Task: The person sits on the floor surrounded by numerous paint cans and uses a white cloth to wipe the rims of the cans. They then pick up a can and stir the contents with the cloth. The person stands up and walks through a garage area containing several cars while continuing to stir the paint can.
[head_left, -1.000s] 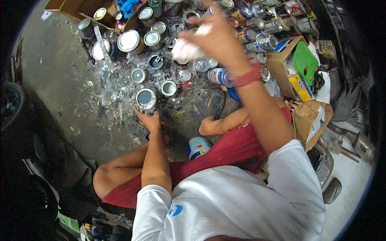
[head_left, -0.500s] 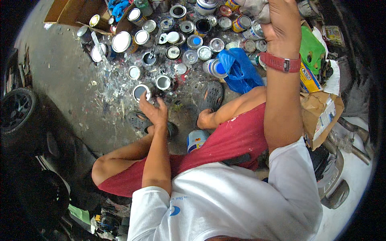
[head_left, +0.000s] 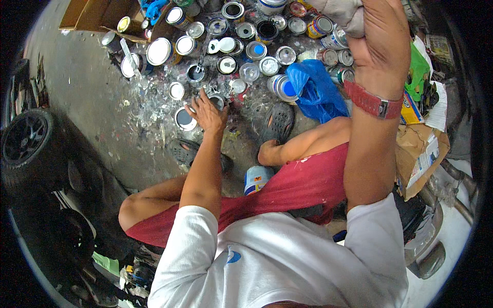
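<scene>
Facing a paint-spattered floor [head_left: 92, 92], a person in a white T-shirt [head_left: 292, 256] and red shorts [head_left: 287, 182] reaches toward a crowd of cans with one hand and lifts a cloth in the other. At far left, a black tyre [head_left: 25, 138] stands near the edge of view, with an open cardboard box [head_left: 84, 14] beyond it. A flat pale slat [head_left: 128, 54] lies slanted across a pale-topped can, and a larger can with a white top [head_left: 158, 52] stands just beside it. Nearer the person is a small can [head_left: 176, 91] with pale contents; below it, a can of grey paint [head_left: 182, 119] sits open on the floor, just left of the person's left hand [head_left: 209, 115]. That hand's grip is wide, fingers spread and palm down, its fingertips reaching between the grey paint and a silver can [head_left: 219, 99] partly hidden behind the hand; whether it touches either rim cannot be told. A light blue container [head_left: 258, 178] stands between the legs, and a dark clog [head_left: 277, 123] covers the right foot. Beyond it, a blue plastic bag [head_left: 316, 95] slumps beside a can with a blue disc [head_left: 288, 89]. Raised at upper right, the right hand [head_left: 380, 46] has its grip closed around a bunched grey cloth [head_left: 341, 13], cut off by the top edge, above a red wristwatch [head_left: 377, 102]. At far right, an opened brown carton [head_left: 421, 159] lies near the knee.
</scene>
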The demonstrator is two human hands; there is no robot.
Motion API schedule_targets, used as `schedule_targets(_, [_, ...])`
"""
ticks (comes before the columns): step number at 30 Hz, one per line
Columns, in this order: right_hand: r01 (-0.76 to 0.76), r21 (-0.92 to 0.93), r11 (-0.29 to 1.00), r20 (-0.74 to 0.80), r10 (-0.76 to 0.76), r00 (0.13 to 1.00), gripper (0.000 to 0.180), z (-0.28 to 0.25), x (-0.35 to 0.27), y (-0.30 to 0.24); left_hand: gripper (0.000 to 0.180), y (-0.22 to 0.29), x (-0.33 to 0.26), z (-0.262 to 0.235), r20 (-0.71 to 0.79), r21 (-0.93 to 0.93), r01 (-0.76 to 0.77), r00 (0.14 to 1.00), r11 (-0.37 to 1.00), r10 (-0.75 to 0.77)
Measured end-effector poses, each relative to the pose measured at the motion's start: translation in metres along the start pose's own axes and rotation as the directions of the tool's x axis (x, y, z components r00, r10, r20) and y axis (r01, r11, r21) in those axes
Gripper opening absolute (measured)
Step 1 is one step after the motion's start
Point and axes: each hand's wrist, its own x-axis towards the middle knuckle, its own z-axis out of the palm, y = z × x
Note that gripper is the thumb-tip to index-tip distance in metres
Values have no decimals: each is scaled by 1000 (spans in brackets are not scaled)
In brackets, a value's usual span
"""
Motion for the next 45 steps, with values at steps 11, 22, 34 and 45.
schedule_targets(11, [8, -24, 1000, -54, -10, 998, 44, 33, -5, 8, 118, -19, -30, -87, -162, -590, -14, 982, 807, -102])
schedule_targets(22, [39, 67, 997, 119, -47, 992, 43, 52, -14, 7, 129, -121, -73, -150, -191, -178, 56, 977, 982, -90])
schedule_targets(34, [64, 65, 996, 134, -72, 988, 40, 58, -17, 10, 133, -134, -65, -148, -74, 1, 47, 996, 999, -47])
schedule_targets(45, [38, 50, 998, 158, -46, 986, 38, 50, -2, 23, 131, -126, -49, -143, -37, 30, -16, 999, 999, 17])
